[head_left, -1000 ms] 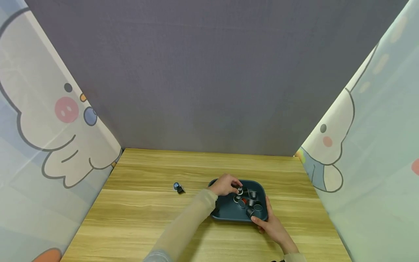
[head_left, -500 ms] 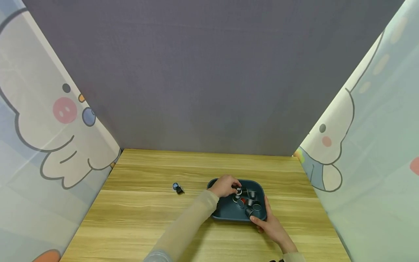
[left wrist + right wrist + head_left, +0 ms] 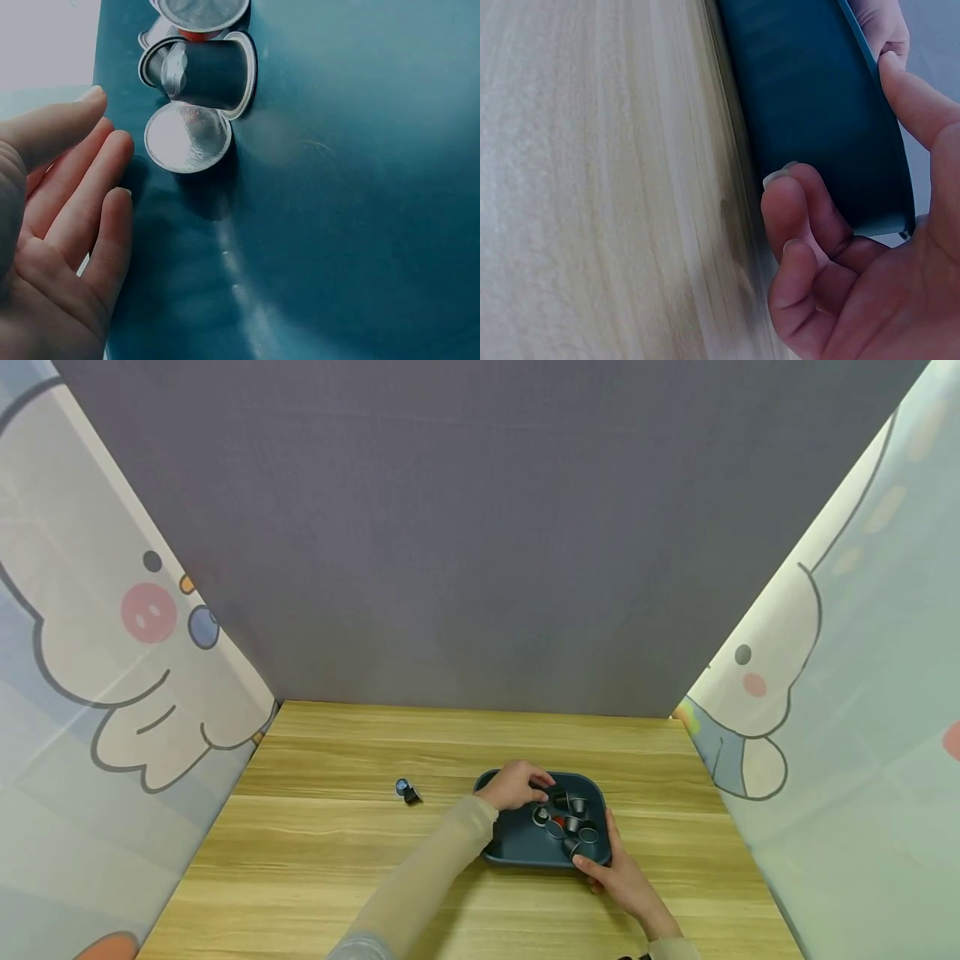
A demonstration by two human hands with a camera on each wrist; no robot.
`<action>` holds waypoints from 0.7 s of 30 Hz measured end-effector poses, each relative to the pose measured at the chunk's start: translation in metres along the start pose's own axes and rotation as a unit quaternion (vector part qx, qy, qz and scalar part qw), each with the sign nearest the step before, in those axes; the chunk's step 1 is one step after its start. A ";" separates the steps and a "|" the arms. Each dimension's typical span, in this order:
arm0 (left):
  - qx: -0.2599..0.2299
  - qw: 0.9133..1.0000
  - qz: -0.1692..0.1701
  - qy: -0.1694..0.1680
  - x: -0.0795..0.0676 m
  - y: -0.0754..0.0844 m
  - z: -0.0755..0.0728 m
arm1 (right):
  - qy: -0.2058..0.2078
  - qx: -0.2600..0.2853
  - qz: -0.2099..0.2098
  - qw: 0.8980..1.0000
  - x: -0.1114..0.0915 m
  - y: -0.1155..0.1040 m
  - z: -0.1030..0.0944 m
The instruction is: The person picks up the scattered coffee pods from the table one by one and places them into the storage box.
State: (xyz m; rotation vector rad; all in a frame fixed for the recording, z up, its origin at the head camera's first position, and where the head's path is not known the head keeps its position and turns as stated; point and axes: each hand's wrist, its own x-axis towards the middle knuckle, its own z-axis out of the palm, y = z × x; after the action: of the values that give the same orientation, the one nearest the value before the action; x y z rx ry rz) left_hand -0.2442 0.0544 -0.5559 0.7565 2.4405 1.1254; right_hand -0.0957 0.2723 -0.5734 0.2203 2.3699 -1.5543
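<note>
A dark blue-green tray (image 3: 517,845) holds several coffee capsules, mostly dark, with a bit of red (image 3: 558,821) among them. Over the tray's far left part is my left hand (image 3: 514,786). Its fingers are gently bent with nothing between them, seen up close as the left hand (image 3: 67,210) in the left wrist view. Near those fingertips stands a foil-topped capsule (image 3: 187,137), apart from them. A dark capsule (image 3: 214,75) lies on its side against it. My right hand (image 3: 628,881) grips the tray's near right corner, thumb on the rim, fingers curled beneath.
Two more capsules, one with a blue part (image 3: 402,785) and one black (image 3: 412,796), lie on the wooden table (image 3: 322,860) left of the tray. A grey wall (image 3: 480,568) rises behind the table; printed cloth panels (image 3: 885,693) flank it.
A capsule was between my left thumb and fingers; it is now out of them and the fingers have parted. The right hand keeps its hold on the tray.
</note>
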 end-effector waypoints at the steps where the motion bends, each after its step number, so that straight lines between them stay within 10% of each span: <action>1: -0.006 1.000 -0.002 -0.002 0.000 0.000 0.000 | 0.000 0.001 0.000 1.000 0.000 0.000 0.000; 21: -0.052 0.996 0.061 0.039 -0.012 0.006 -0.025 | 0.000 0.017 0.003 1.000 0.002 0.004 0.000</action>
State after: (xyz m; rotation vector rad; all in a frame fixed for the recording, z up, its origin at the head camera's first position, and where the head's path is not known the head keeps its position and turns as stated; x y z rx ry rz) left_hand -0.2456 0.0363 -0.5345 0.8531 2.4051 1.3410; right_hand -0.0967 0.2734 -0.5775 0.2351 2.3420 -1.5925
